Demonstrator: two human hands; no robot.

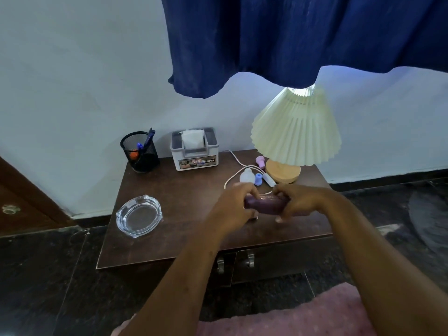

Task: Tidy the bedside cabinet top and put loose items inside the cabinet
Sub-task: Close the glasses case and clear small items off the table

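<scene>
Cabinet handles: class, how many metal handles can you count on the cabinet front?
2. The left handle and the right handle sit side by side just under the front edge of the cabinet top. The left forearm may hide others.

The dark wooden cabinet top [189, 202] carries the following items. Back left corner: a black mesh pen holder [140, 152] containing pens. Back edge, centre: a grey tissue box [194, 151]. Back right corner: a lamp [282, 174] on a round wooden base, with its white cord [236, 161] looping across the surface towards the centre. Just left of the lamp base: a pink piece [260, 162], a blue piece [258, 178] and a white piece [246, 177], close together. Near the left edge, towards the front: a glass ashtray [138, 215].
</scene>
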